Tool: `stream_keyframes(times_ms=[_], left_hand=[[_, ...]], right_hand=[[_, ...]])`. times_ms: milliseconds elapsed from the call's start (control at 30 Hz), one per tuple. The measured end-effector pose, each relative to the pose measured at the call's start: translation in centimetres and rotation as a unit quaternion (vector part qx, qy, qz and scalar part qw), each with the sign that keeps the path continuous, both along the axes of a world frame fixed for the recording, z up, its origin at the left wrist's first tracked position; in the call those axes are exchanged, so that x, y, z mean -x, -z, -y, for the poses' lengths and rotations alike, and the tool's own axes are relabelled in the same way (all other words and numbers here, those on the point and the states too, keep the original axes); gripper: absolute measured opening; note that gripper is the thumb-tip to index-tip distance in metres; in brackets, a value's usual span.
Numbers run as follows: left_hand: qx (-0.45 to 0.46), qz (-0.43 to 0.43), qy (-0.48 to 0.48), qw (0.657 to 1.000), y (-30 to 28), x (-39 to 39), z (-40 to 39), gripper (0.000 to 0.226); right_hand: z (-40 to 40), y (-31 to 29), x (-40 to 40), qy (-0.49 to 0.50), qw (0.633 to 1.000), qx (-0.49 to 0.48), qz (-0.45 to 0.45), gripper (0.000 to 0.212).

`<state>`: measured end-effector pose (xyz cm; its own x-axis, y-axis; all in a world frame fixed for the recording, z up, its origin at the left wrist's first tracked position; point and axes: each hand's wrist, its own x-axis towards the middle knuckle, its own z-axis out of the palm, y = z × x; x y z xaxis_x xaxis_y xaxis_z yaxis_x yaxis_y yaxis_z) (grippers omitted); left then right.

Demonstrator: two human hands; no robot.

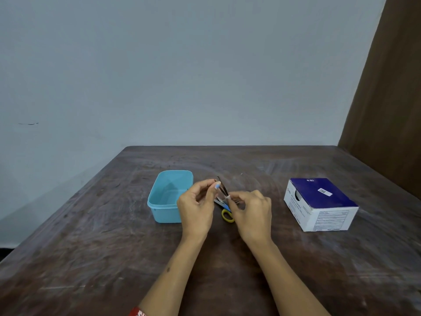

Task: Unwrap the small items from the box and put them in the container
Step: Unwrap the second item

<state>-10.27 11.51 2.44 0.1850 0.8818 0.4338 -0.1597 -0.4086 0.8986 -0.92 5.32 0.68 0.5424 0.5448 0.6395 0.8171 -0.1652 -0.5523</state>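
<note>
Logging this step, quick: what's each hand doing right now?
Left hand: pinching the dark tweezers.
Right hand: pinching a small white item at the tweezers' tip.

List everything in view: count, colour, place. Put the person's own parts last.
container: one, light blue, open, on the table left of the hands.
box: one, dark blue top with white printed sides, on the table at the right.
scissors: one pair, yellow handle loop with a blue part, lying on the table under the hands.
small item: one, thin and dark with a pale blue end and a white end, held up between both hands.
table: one, dark brown, scuffed.
wall: pale grey-blue, behind the table.
brown panel: one, at the right edge.
left hand: pinches the blue end.
right hand: pinches the white end.
</note>
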Motion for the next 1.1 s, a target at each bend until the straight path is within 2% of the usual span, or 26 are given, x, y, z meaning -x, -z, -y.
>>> stream_keyframes(times_ms=[133, 233, 367, 433, 467, 533, 567, 600, 700, 900, 1100], left_hand=[[0.004, -0.034, 0.051, 0.998, 0.2, -0.3, 0.4, 0.019], [-0.019, -0.057, 0.061, 0.996, 0.3, -0.3, 0.5, 0.019], [-0.013, -0.048, 0.03, 0.998, 0.6, -0.2, 0.0, 0.016], [-0.005, -0.052, 0.026, 0.998, 0.7, -0.3, -0.1, 0.02], [-0.001, -0.057, 0.031, 0.998, 0.9, -0.3, -0.2, 0.024], [0.007, -0.067, 0.043, 0.997, 1.0, -0.3, -0.1, 0.03], [0.007, -0.074, 0.046, 0.996, 1.0, -0.3, -0.1, 0.032], [0.004, -0.082, 0.046, 0.996, 1.1, -0.4, -0.1, 0.035], [-0.015, -0.108, 0.038, 0.993, 1.0, -0.3, 0.1, 0.039], [-0.031, -0.107, 0.058, 0.992, 0.8, -0.1, 0.3, 0.034], [-0.037, -0.129, 0.08, 0.988, 1.1, -0.3, 0.2, 0.03]], right_hand=[[0.1, -0.1, 0.1, -0.003, 0.999, -0.052, 0.008, 0.018], [0.3, -0.1, 0.2, -0.024, 0.999, -0.031, -0.003, 0.019], [0.1, 0.5, -0.3, -0.007, 0.995, 0.071, -0.073, 0.014], [0.2, 0.2, -0.8, -0.029, 0.984, 0.007, -0.173, 0.018], [0.3, -0.2, -1.0, -0.056, 0.962, -0.052, -0.261, 0.02], [0.4, -1.0, -1.1, -0.12, 0.883, -0.149, -0.429, 0.021], [0.5, -1.2, -1.2, -0.145, 0.851, -0.171, -0.474, 0.02], [0.4, -1.3, -1.2, -0.163, 0.836, -0.179, -0.492, 0.019], [0.6, -1.6, -0.7, -0.203, 0.837, -0.174, -0.478, 0.019], [0.7, -1.6, -0.1, -0.211, 0.884, -0.144, -0.392, 0.016], [0.6, -1.6, -0.1, -0.194, 0.886, -0.161, -0.389, 0.013]])
